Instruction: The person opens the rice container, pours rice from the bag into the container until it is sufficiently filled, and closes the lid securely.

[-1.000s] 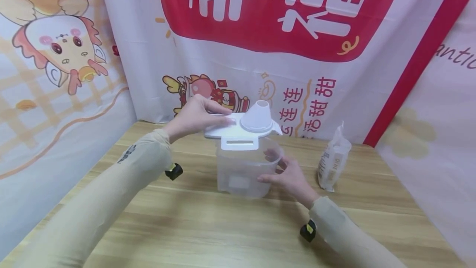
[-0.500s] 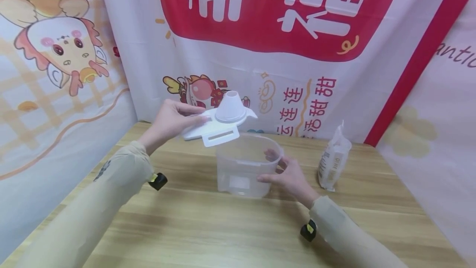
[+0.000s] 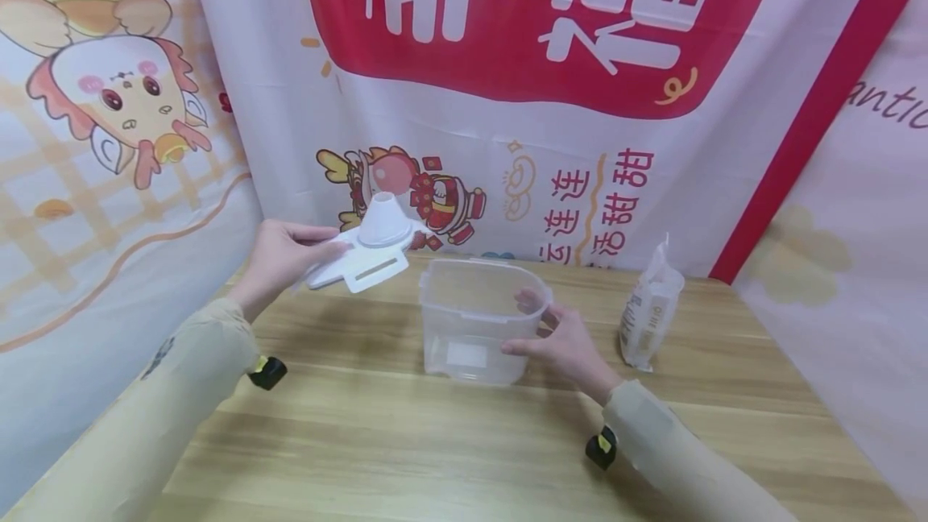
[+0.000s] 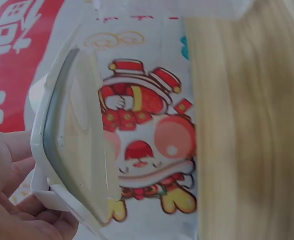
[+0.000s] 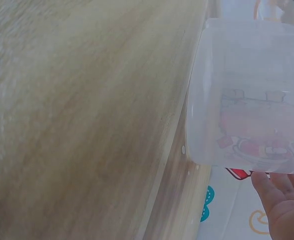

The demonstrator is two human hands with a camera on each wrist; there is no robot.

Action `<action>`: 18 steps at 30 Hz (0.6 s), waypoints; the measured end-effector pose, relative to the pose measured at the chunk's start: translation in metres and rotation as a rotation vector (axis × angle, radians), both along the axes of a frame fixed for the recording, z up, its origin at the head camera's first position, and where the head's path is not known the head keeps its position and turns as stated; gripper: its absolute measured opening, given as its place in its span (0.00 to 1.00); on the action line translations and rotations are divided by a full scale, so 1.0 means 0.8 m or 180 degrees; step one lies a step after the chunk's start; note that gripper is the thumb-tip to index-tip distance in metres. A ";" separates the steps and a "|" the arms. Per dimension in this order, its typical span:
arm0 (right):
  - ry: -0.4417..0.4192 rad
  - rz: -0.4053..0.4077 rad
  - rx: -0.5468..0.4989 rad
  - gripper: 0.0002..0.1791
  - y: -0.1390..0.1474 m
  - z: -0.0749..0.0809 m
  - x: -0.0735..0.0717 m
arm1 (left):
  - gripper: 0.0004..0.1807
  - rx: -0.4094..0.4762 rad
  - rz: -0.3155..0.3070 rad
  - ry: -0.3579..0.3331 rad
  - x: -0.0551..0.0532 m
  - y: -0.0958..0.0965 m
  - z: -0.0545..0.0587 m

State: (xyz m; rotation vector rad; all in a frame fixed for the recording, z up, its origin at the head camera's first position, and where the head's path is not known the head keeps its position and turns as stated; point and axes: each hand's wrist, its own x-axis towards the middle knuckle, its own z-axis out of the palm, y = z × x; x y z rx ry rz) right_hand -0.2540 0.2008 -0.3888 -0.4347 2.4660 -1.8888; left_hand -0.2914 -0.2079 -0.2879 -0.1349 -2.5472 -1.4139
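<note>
Gripping the white lid [image 3: 366,254] near its left end with the left hand [image 3: 286,258]; bending those fingers narrowly onto it; holding it tilted in the air, left of the clear container [image 3: 467,329] and apart from it; pointing its white cone [image 3: 384,220] upward; showing a grey strip [image 4: 47,137] along the underside in the left wrist view; grasping the container at its right end with the right hand [image 3: 561,345]; spreading those fingers wide around the wall, placing the thumb on the near side and the other fingers toward the far side; finding the container standing upright on the tabletop [image 3: 406,441], open at the top; noting a pale label [image 3: 466,355] low on it, without telling whether inside or outside.

Judging progress from the present layout: rating the uncovering of the container as done; rating the setting down of the lid as not yet done; rating the release of the container likewise; finding the white packet [image 3: 650,316] standing at the right, apart from both hands and untouched.

Counting one lid, bearing one cone; counting one container, bearing one label; counting one packet, one tabletop, two hands, and two black wrist devices [image 3: 268,374].
</note>
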 end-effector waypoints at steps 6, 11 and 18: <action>0.0003 0.0019 0.0003 0.49 0.001 0.000 0.000 | 0.26 -0.0199 0.0210 0.0001 0.002 -0.028 -0.032; 0.0003 -0.0030 0.0085 0.50 0.001 0.000 0.000 | 0.25 -0.0310 0.0257 -0.0028 0.006 -0.040 -0.053; 0.0006 0.0016 0.0012 0.49 0.001 -0.001 -0.001 | 0.25 -0.0403 0.0337 -0.0120 0.010 -0.052 -0.075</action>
